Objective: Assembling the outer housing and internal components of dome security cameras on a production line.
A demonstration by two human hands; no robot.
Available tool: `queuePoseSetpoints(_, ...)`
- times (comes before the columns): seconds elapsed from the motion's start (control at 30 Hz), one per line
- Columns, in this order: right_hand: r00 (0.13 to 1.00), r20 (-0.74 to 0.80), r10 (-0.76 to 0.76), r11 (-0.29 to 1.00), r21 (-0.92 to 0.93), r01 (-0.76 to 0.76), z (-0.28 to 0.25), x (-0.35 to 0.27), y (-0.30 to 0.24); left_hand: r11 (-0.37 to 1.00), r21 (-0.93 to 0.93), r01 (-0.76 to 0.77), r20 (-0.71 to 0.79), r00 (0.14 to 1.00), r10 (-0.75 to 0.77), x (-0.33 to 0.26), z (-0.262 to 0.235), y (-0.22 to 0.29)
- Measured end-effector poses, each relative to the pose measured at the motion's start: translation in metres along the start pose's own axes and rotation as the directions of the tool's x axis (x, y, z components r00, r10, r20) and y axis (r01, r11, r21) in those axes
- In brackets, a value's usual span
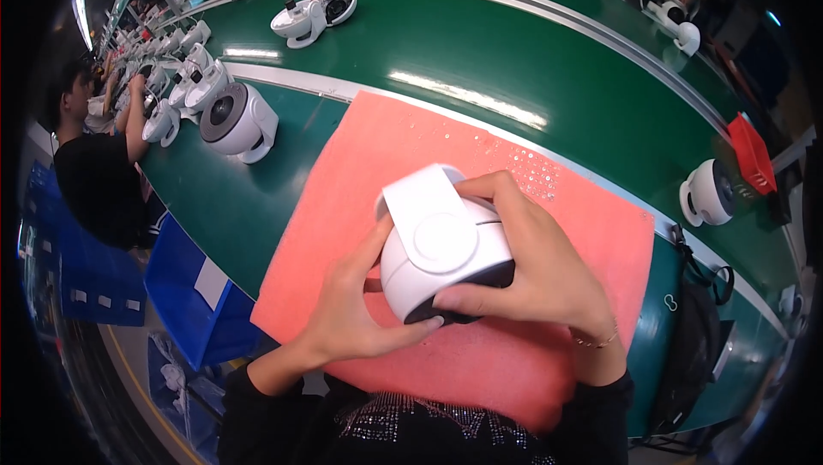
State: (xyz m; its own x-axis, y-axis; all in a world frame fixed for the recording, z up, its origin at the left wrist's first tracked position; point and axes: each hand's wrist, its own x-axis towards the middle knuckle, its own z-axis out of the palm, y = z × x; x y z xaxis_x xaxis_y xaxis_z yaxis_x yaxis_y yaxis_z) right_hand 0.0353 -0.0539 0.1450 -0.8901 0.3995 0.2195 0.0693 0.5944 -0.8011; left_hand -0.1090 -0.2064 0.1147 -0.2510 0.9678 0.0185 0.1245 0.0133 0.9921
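A long green counter (pixel 480 62) curves across the room, with pale metal strips running along it. A pink mat (pixel 360 174) lies on its near edge. White round camera units stand on the green: one (pixel 240 122) just left of the mat, one (pixel 707 192) to the right, another (pixel 310 15) farther back.

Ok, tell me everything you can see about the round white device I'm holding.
The rounded white plastic device looks glossy, with a flat white bracket arm crossing its top, ending in a circular hub, and a dark band along its lower edge. It sits tilted over the pink foam mat. The left hand cups its lower left side; the right hand wraps over its right.
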Motion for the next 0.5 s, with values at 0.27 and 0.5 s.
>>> queuePoseSetpoints(0.27, 0.892, -0.319, -0.320, 0.947, -0.071, 0.315, 0.004, 0.004, 0.019, 0.912, 0.309, -0.271, 0.097, 0.963, 0.253, 0.018, -0.005, 0.024)
queuePoseSetpoints(0.5, 0.955, -0.289, -0.061, 0.910, 0.377, 0.172, -0.013, 0.007, 0.020, 0.974, -0.147, -0.171, 0.094, 0.978, 0.185, 0.054, -0.026, 0.021)
